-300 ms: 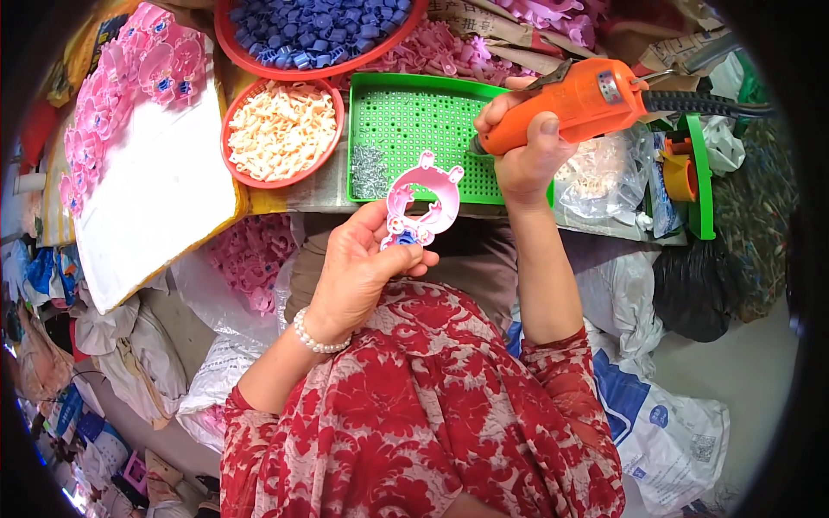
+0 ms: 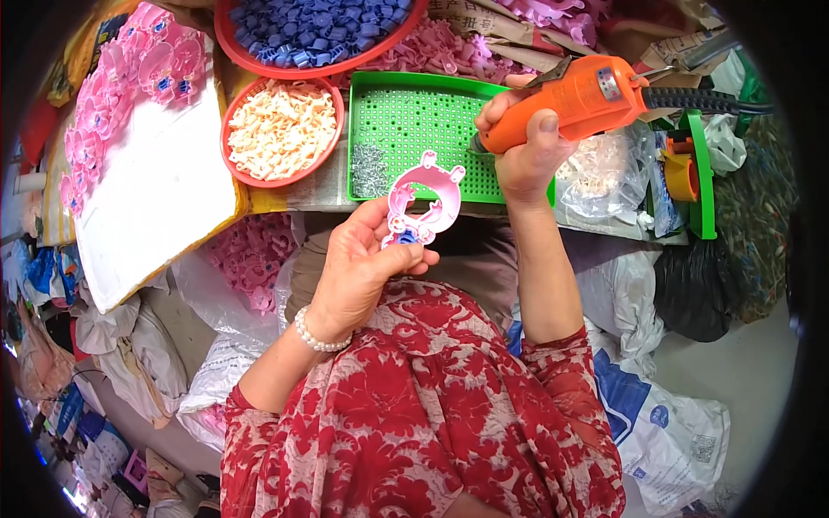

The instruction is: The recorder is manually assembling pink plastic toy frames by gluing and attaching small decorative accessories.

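Observation:
Between the thumb and fingers of my left hand (image 2: 367,255) is a pink ring-shaped plastic part (image 2: 445,207) with small lugs, and a blue piece (image 2: 408,236) sits at its lower end. My right hand (image 2: 528,155) is wrapped round an orange electric screwdriver (image 2: 566,104), whose cable runs off to the right. The screwdriver's tip points left, over a green perforated tray (image 2: 423,112). Small silver screws (image 2: 370,173) lie heaped in the tray's left corner. The pink part is held in front of the tray's near edge, apart from the screwdriver.
Left of the tray stands a red bowl of cream-coloured pieces (image 2: 281,129), with a larger red basin of blue pieces (image 2: 319,34) behind it. Pink assemblies (image 2: 138,86) lie on a white board (image 2: 155,207) at the left. A bag of pale pieces (image 2: 596,168) sits right of the tray.

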Demonstrator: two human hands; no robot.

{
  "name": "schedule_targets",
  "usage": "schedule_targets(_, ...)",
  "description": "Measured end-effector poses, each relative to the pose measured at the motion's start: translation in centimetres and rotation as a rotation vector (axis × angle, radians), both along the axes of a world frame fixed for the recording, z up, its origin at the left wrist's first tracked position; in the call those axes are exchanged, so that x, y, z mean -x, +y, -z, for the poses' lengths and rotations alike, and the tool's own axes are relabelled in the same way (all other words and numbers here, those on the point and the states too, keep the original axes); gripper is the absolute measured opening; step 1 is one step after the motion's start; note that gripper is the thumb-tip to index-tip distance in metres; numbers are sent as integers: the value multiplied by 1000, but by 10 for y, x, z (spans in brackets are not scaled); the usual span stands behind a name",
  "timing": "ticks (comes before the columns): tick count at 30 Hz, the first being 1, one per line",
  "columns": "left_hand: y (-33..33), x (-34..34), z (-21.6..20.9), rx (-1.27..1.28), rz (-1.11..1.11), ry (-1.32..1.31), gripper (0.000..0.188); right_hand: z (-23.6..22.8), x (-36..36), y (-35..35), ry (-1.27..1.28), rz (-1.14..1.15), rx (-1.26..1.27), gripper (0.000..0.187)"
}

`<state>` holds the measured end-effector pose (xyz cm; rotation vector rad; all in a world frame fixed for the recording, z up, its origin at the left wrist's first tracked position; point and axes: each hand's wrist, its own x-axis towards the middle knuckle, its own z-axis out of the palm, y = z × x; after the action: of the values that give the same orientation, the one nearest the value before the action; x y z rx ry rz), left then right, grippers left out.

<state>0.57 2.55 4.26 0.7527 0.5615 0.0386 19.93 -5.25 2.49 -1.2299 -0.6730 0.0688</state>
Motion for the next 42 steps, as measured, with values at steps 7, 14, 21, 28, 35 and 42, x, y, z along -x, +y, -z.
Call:
schedule_targets(7, -3, -6, 1, -50, 48, 41, 44, -20, 3, -9, -15, 8, -16, 73)
schedule_targets(14, -6, -12, 5, -50, 69, -8, 42, -59, 17, -29, -19, -531, -330, 91)
schedule_targets(21, -11, -14, 6, -41, 63, -45, 37, -53, 51, -29, -8, -685, -318, 92)
schedule_targets(28, -11, -12, 9, -50, 46, -57, 32, -47, 65, -26, 105, -659, -309, 89)
schedule_targets(35, -11, -12, 6, -42, 36, -52, 30, -40, 66, -23, 91, -665, -274, 88)
schedule_targets(42, -19, -14, 2, -79, -4, -46, 25, -30, 66, -21, 78, -642, -283, 87)
